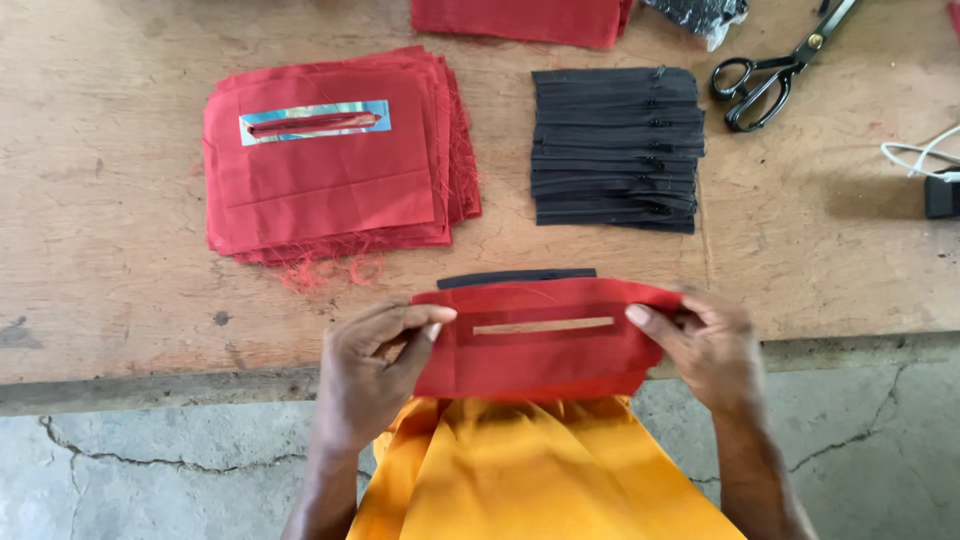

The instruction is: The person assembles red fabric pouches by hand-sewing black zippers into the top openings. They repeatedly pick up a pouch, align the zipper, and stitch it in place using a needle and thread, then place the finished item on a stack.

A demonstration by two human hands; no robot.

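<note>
Right now, line by line:
Red cloth piece (540, 350): stretched flat between both hands at the near edge of the wooden table (100, 250), with a narrow slot (543, 326) cut across its middle.
Left hand (375, 370): pinching the cloth's left edge, thumb on top.
Right hand (705, 350): pinching the cloth's right edge, thumb on top.
Black zipper (515, 277): lying on the table just behind the held cloth, partly hidden by its upper edge.
Orange cloth (530, 470): below the red piece, on the person's lap.
Stack of red pieces (330, 190): on the table to the left, the top one bearing a shiny slotted rectangle (315, 122).
Pile of black zippers (615, 150): on the table to the right of the stack.
Scissors (770, 70): far right, beyond the zippers.
White cable (915, 155): at the right edge.
</note>
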